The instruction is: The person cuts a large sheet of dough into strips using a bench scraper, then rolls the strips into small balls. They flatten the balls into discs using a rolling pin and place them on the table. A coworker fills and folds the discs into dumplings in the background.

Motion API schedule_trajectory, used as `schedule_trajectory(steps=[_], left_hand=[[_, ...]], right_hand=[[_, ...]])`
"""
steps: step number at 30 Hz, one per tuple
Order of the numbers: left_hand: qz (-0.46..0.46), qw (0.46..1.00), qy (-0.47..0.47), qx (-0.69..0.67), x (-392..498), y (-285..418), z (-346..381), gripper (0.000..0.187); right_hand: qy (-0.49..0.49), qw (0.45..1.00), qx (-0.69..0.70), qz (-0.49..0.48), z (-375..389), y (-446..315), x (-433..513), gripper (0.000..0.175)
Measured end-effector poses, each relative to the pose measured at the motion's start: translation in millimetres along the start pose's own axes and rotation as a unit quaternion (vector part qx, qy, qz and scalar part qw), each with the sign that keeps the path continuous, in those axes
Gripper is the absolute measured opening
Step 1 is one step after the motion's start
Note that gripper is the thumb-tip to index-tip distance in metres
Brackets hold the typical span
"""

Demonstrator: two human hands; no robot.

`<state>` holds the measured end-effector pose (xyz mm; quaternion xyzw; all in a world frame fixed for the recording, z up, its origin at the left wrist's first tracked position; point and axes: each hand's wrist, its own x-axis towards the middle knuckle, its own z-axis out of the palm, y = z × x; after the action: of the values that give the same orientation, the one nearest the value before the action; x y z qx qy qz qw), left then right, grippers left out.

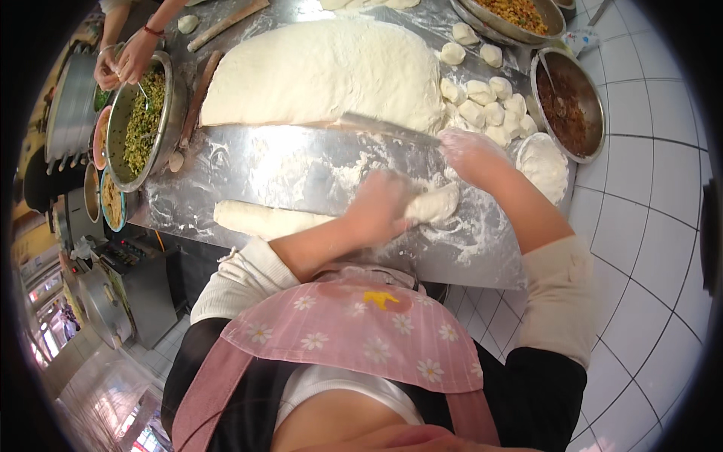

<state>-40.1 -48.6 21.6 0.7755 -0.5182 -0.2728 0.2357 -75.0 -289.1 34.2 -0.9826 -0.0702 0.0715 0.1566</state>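
Observation:
My right hand (473, 156), dusted with flour, grips a long metal blade (390, 129), probably a knife. The blade lies along the near edge of a large flat sheet of dough (322, 73) and points left. My left hand (379, 204), blurred, closes around a roll of dough near its right end. The thick right end (434, 202) shows past the fingers, and a longer stretch of dough roll (265, 217) lies to the left. My hand and forearm hide whether the two stretches join. Several dough pieces (483, 104) are heaped just beyond my right hand.
The floured metal table (271, 158) holds rolling pins (200, 99). Steel bowls of green filling (146, 121), brown filling (567, 107) and chopped filling (511, 14) line the edges, with a flour bowl (543, 166) at right. Another person's hands (129, 65) work over the green filling.

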Motion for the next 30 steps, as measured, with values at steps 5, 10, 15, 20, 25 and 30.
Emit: schedule_trajectory(steps=[5,10,15,20,25,30], left_hand=[[-0.085,0.989,-0.119,-0.021,8.4,4.4,25.5,0.055],[-0.067,0.997,0.035,0.002,10.2,8.7,28.6,0.051],[-0.097,0.982,-0.151,-0.060,16.4,10.3,30.6,0.052],[-0.053,0.996,-0.056,0.033,0.3,3.3,34.3,0.063],[-0.071,0.993,-0.016,0.090,-93.9,-37.0,4.6,0.088],[-0.158,0.963,0.022,0.217,-182.6,-95.5,-21.5,0.086]], right_hand=[[0.145,0.989,-0.010,0.027,-0.9,-5.4,-98.5,0.022],[0.171,0.947,0.056,0.265,35.3,-45.0,-230.8,0.027],[0.162,0.891,0.052,0.421,96.1,-77.6,-327.6,0.031],[0.172,0.836,0.085,0.514,128.2,-71.2,-325.0,0.039],[0.107,0.833,0.020,0.542,110.2,-65.4,-274.8,0.059],[0.076,0.979,-0.015,0.188,94.4,-100.1,-157.1,0.077]])
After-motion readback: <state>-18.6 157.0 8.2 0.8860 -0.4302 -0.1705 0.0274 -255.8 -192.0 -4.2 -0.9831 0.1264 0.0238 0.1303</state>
